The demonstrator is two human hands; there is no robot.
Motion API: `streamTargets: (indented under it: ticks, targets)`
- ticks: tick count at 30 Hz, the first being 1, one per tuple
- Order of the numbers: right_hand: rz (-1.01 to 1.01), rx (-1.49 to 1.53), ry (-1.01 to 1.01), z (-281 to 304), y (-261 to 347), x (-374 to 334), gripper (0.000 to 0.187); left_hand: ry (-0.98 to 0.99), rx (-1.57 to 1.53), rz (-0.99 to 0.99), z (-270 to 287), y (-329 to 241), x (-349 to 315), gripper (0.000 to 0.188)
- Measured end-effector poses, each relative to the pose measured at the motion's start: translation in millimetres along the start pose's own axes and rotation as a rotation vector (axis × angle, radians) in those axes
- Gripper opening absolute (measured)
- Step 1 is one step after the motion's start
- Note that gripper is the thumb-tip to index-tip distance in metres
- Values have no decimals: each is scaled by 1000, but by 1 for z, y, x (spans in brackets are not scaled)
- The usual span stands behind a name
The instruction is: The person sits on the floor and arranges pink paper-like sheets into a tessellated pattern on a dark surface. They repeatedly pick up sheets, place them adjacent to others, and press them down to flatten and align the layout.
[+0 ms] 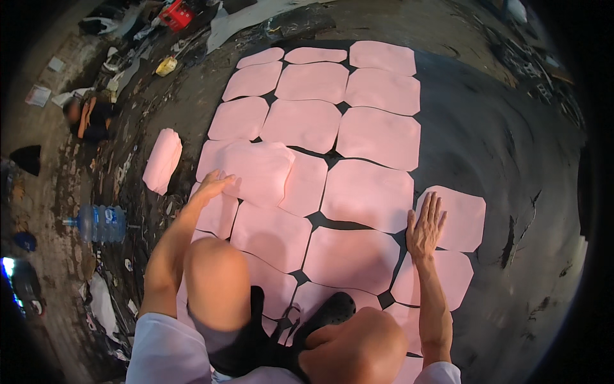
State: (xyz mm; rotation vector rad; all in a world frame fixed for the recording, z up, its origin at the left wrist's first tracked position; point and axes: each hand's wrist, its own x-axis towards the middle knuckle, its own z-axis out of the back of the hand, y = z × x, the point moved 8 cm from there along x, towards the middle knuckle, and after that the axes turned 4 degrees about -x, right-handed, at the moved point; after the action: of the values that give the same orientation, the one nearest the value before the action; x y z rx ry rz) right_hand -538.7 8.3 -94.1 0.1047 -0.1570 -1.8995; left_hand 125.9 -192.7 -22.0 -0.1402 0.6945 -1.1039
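Pink sheets with cut corners [368, 192] lie edge to edge in rows on a dark sheet [499, 147]. At the left of the rows, a loose stack of pink sheets [259, 169] rests on top of them, and my left hand [215, 184] has its fingers over the stack's left edge; its thumb is hard to make out. My right hand [427, 230] presses flat, fingers stretched, on a pink sheet [462, 221] at the right edge of the layout. Between my feet is what looks like a pair of scissors [291, 315].
A pink roll or folded bundle [162, 161] lies left of the rows. Farther left are a clear blue water jug [102, 223] on its side and a person in dark clothes [96, 120]. A red crate [176, 14] and scraps lie at the far left. My black shoe [329, 313] stands on the sheets.
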Motion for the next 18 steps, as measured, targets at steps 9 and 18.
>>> streamTargets:
  ticks: [9,18]
  targets:
    - [53,43,-38,-8,1,9,77,-200,-142,-14,-21,81,70,56]
    - [-57,24,204,1,-7,14,89,-282,-470,48,-46,142,101,53]
